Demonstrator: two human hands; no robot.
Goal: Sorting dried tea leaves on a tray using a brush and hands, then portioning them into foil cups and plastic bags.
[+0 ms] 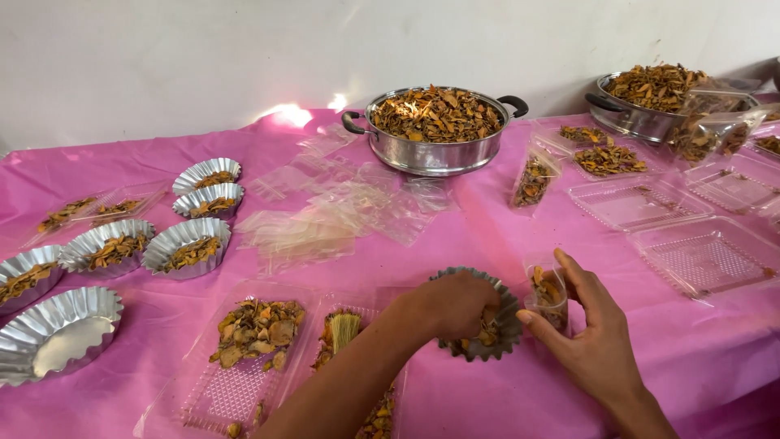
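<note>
Foil cup (505, 325): fluted, tilted, holding dried orange-brown chips.
Your left hand (455, 305): fingers dug into the cup, pinching chips.
Your right hand (589, 341): fingers wrapped around a small clear bag (548, 297), part-filled.

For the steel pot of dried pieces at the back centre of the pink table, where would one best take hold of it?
By the two dark side handles of the steel pot, one hand from each side. It stands upright and heaped to the rim with dried pieces, so a level two-handed lift looks safest; the smooth round wall offers little purchase.
</note>
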